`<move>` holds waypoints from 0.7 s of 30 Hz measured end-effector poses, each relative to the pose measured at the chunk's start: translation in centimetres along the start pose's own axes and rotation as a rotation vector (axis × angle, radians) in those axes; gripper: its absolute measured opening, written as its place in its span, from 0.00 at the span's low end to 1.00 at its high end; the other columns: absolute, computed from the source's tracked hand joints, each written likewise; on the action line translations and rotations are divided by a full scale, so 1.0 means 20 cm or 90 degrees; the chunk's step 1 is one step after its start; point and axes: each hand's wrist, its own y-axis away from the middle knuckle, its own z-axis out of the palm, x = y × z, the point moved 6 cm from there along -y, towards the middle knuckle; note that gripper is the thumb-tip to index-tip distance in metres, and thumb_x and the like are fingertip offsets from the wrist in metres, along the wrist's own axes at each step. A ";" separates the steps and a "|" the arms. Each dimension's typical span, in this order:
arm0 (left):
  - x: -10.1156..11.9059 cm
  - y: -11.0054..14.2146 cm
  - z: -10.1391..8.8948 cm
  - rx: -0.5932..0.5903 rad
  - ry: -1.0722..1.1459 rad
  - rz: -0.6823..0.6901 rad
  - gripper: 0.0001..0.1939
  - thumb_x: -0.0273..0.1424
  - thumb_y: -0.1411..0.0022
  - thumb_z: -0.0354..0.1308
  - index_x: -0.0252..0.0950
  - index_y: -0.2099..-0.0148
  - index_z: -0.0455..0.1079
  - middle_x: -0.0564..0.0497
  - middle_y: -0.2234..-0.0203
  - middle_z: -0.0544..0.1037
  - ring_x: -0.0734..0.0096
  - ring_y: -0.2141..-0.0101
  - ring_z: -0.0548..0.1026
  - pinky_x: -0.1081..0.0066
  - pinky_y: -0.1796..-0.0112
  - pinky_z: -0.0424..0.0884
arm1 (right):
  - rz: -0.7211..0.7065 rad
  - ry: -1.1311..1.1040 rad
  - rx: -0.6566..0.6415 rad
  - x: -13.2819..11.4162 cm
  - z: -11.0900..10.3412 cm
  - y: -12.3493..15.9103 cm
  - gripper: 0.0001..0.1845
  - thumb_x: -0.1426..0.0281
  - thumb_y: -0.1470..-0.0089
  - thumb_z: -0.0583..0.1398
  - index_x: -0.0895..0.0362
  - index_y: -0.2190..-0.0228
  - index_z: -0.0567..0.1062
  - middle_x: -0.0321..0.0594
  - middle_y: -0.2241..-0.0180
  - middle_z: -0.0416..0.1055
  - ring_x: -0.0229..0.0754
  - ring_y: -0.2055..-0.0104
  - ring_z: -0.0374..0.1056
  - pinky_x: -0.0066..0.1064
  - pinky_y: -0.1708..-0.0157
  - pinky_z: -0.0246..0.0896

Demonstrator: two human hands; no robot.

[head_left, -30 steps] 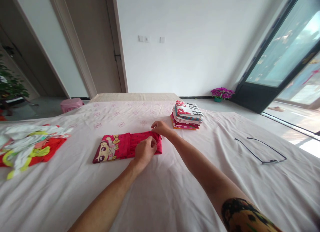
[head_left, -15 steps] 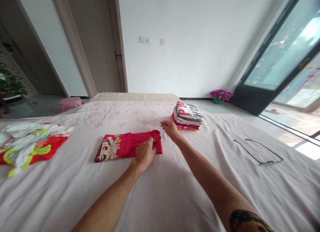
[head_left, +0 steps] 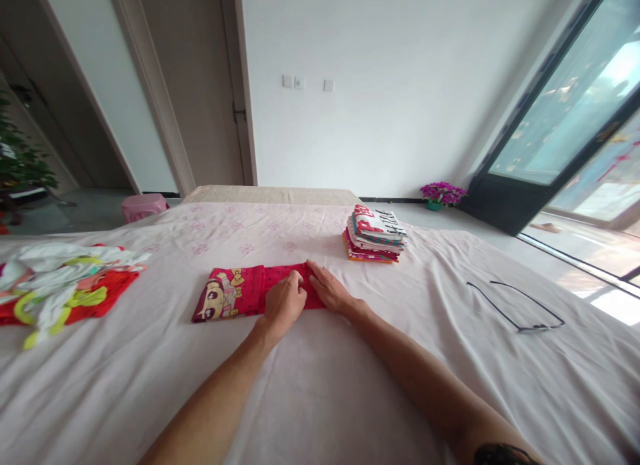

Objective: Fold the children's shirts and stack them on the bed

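Observation:
A folded red garment (head_left: 235, 293) with a cartoon print lies on the white bed sheet (head_left: 320, 385). My left hand (head_left: 284, 301) rests on its right part with fingers loosely curled against the cloth. Flat on the garment's right end lies my right hand (head_left: 326, 290), fingers stretched out and pressing down. Neither hand lifts the cloth.
A stack of folded clothes (head_left: 374, 235) sits behind and to the right of my hands. A loose heap of clothes (head_left: 60, 281) lies at the left. A dark wire hanger (head_left: 517, 305) lies on the sheet at the right. A pink stool (head_left: 145, 206) stands on the floor beyond.
My right hand let go of the garment's far edge, swung out to the right, then came back and laid flat on its right end. My left hand stayed on the cloth.

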 end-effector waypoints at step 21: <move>-0.38 -0.02 -0.26 0.093 0.072 0.042 0.12 0.27 0.37 0.51 0.42 0.57 0.74 0.52 0.59 0.82 0.68 0.59 0.78 0.72 0.57 0.69 | 0.165 -0.345 0.147 0.03 -0.01 -0.04 0.34 0.52 0.32 0.38 0.53 0.32 0.54 0.42 0.33 0.56 0.42 0.31 0.51 0.40 0.33 0.47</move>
